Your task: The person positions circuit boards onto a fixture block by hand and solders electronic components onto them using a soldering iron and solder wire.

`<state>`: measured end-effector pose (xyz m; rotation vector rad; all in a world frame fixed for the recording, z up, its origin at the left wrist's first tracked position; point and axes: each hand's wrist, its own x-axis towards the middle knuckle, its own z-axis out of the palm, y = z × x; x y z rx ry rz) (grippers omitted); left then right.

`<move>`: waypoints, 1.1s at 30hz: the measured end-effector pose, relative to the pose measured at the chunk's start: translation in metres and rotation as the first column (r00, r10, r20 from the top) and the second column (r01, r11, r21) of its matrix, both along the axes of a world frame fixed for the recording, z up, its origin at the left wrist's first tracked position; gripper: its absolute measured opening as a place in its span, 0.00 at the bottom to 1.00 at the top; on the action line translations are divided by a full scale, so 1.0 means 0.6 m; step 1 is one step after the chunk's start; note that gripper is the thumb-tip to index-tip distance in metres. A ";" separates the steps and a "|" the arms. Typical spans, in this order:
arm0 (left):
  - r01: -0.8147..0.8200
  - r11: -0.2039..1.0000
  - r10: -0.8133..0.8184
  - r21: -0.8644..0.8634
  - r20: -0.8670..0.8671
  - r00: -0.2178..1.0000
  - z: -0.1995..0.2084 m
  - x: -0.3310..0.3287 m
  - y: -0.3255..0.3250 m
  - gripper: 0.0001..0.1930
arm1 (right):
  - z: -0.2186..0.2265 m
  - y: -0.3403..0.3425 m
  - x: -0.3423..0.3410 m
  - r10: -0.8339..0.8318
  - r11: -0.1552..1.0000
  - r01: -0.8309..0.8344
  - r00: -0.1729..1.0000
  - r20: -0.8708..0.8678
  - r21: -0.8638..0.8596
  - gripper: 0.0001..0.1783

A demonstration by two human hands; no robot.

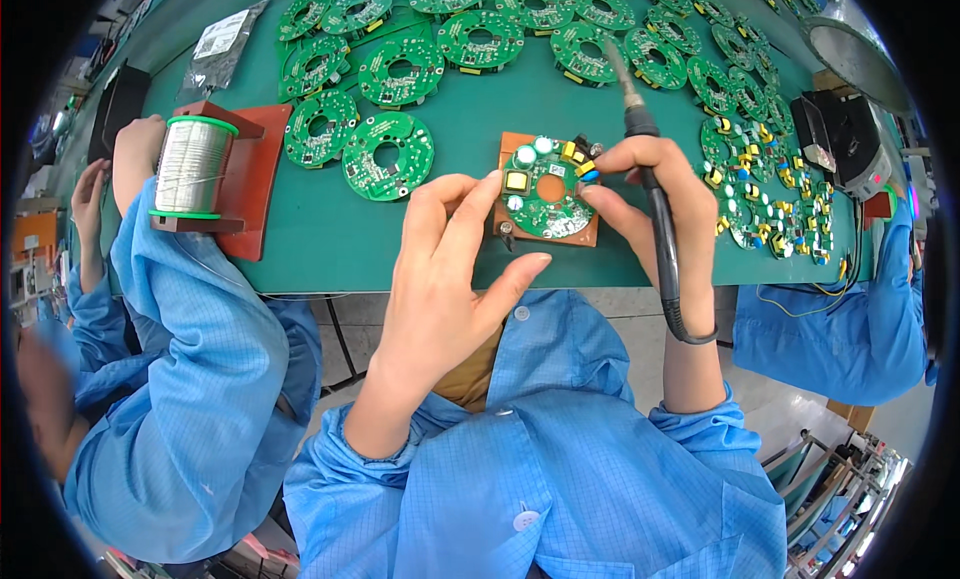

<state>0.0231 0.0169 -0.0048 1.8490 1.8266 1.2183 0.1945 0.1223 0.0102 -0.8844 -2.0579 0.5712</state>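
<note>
A round green circuit board [556, 215] with a central hole lies on a reddish-brown square block [512, 147] at the table's near edge. Yellow, white, blue and black components stand on its upper face. My left hand [448, 254] is open, thumb apart, with its fingertips at the board's left edge beside a yellow component [516, 182]. In my right hand [668, 184] is a soldering iron [658, 204], its tip pointing away toward the far boards. The thumb and index finger of that hand also reach the board's right edge, near a blue component [589, 171].
Several round green boards [400, 71] spread across the far green table [480, 109]. More boards with components [775, 194] are grouped at the right. A solder wire spool [195, 164] sits on a red stand [262, 184] at the left, next to a co-worker's arm [190, 309].
</note>
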 end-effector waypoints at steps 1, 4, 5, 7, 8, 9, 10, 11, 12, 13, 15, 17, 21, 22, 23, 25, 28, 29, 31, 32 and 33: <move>0.009 1.000 -0.009 0.002 -0.008 1.000 -0.001 0.002 0.001 0.30 | -0.004 -0.003 0.001 0.022 0.998 -0.024 0.999 -0.038 -0.050 0.17; -0.041 0.999 0.041 -0.008 0.008 0.999 -0.001 0.007 0.002 0.28 | -0.008 0.000 0.005 0.051 0.998 -0.052 0.998 -0.045 -0.026 0.18; -0.034 0.999 0.034 -0.005 -0.004 0.999 -0.001 0.007 0.002 0.28 | -0.008 0.001 0.006 0.070 0.997 -0.070 0.997 -0.024 -0.033 0.18; -0.046 0.999 0.047 0.028 -0.019 0.999 -0.002 0.006 0.003 0.27 | -0.009 0.003 0.003 0.080 0.997 -0.081 0.996 -0.048 -0.004 0.18; -0.052 0.998 0.053 0.028 -0.014 0.999 -0.003 0.007 0.003 0.27 | -0.010 0.002 0.001 0.064 0.998 -0.063 0.996 -0.058 0.008 0.18; -0.046 0.999 0.047 0.029 -0.025 0.999 -0.003 0.006 0.003 0.27 | -0.012 0.000 -0.001 0.046 0.999 -0.045 0.997 -0.069 0.020 0.18; -0.058 0.998 0.059 0.034 -0.003 0.998 -0.004 0.007 0.003 0.27 | -0.013 -0.001 -0.003 0.041 0.999 -0.039 0.996 -0.080 0.021 0.18; -0.066 0.997 0.065 0.046 0.025 0.998 -0.003 0.007 0.003 0.27 | -0.014 -0.002 -0.003 0.036 0.998 -0.032 0.996 -0.081 0.050 0.18; -0.065 0.997 0.065 0.038 0.009 0.998 -0.003 0.009 0.003 0.27 | -0.015 -0.002 -0.003 0.031 0.997 -0.024 0.996 -0.087 0.074 0.18; -0.068 0.996 0.065 0.053 0.046 0.997 -0.001 0.012 0.002 0.28 | -0.016 -0.003 -0.003 0.026 0.997 -0.019 0.996 -0.091 0.078 0.18; -0.071 0.995 0.066 0.067 0.077 0.995 0.003 0.017 0.001 0.28 | -0.016 -0.004 -0.004 0.043 0.993 -0.019 0.977 -0.211 0.115 0.20; -0.078 0.981 0.038 0.179 0.215 0.976 0.010 0.020 0.000 0.28 | -0.012 -0.009 0.000 0.065 0.992 -0.039 0.972 -0.226 0.118 0.22; -0.078 0.960 -0.040 0.270 0.408 0.912 0.026 0.032 -0.006 0.28 | -0.002 -0.017 0.005 0.139 0.987 -0.104 0.935 -0.327 0.123 0.25; -0.083 0.958 -0.051 0.274 0.448 0.893 0.028 0.035 -0.007 0.29 | 0.000 -0.018 0.007 0.161 0.985 -0.126 0.919 -0.359 0.121 0.25; -0.081 0.958 -0.052 0.274 0.446 0.893 0.030 0.035 -0.008 0.29 | 0.001 -0.019 0.008 0.182 0.982 -0.147 0.904 -0.388 0.120 0.26; -0.083 0.952 -0.053 0.295 0.423 0.904 0.032 0.037 -0.008 0.29 | 0.002 -0.019 0.009 0.185 0.981 -0.147 0.909 -0.372 0.130 0.26; -0.077 0.947 -0.051 0.311 0.384 0.922 0.032 0.039 -0.008 0.29 | 0.003 -0.021 0.011 0.182 0.981 -0.142 0.907 -0.379 0.130 0.27; -0.080 0.949 -0.048 0.306 0.390 0.920 0.032 0.039 -0.008 0.29 | 0.004 -0.022 0.010 0.183 0.980 -0.138 0.908 -0.378 0.143 0.27; -0.090 0.949 -0.043 0.303 0.407 0.912 0.031 0.039 -0.009 0.29 | 0.005 -0.023 0.010 0.184 0.979 -0.134 0.908 -0.377 0.156 0.27; -0.089 0.949 -0.044 0.303 0.407 0.912 0.031 0.039 -0.010 0.29 | 0.007 -0.023 0.010 0.184 0.978 -0.131 0.909 -0.374 0.163 0.27; -0.088 0.950 -0.045 0.301 0.409 0.911 0.032 0.038 -0.010 0.29 | 0.008 -0.024 0.009 0.183 0.977 -0.129 0.910 -0.371 0.167 0.27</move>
